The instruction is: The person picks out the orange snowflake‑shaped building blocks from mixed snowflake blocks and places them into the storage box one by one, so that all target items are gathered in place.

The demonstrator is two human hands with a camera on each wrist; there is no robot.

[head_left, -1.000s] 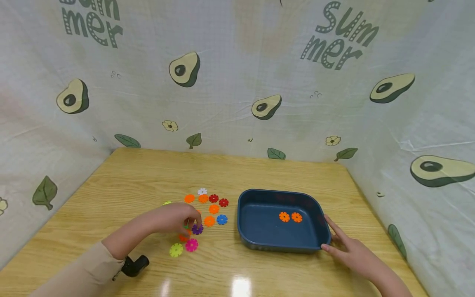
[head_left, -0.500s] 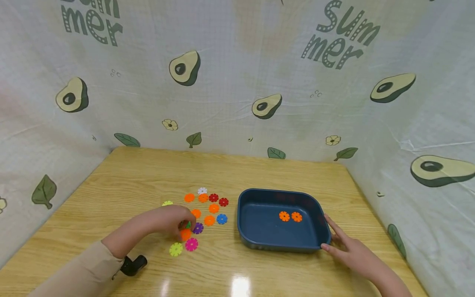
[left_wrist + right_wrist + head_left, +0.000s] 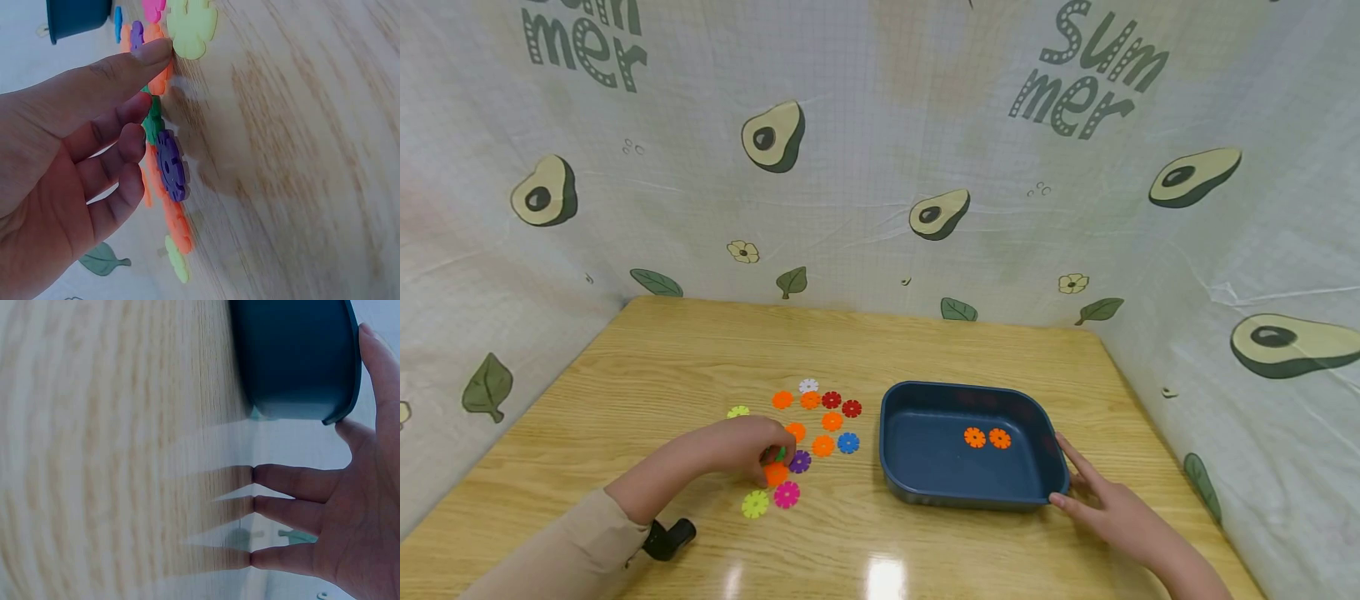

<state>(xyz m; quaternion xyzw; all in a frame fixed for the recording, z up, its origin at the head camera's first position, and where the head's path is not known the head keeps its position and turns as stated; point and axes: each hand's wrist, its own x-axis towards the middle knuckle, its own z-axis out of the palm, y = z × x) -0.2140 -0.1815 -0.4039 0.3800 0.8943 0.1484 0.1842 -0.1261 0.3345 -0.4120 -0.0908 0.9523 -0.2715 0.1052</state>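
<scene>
My left hand (image 3: 760,446) is low over a cluster of flower-shaped plastic discs, its thumb and index finger at opposite edges of an orange disc (image 3: 777,475). In the left wrist view the thumb hides the index finger, and the other fingers curl loosely above a green disc (image 3: 152,119) and a purple disc (image 3: 170,165). Pink (image 3: 787,495) and yellow-green discs (image 3: 756,504) lie nearer the front. With spread, fairly straight fingers, my right hand (image 3: 1101,504) touches the right end of a dark blue tray (image 3: 962,502); two orange discs (image 3: 987,437) lie inside.
Other orange, red (image 3: 852,408), white (image 3: 808,386) and blue discs (image 3: 848,442) lie between the left hand and the tray. A printed cloth (image 3: 865,167) encloses the wooden table (image 3: 700,350) at the back and sides. A black wrist device (image 3: 668,539) hangs under the left sleeve.
My left fingers have drawn back slightly from the purple disc and come down at the orange disc, which has shifted a little. My right hand and the tray stay in place.
</scene>
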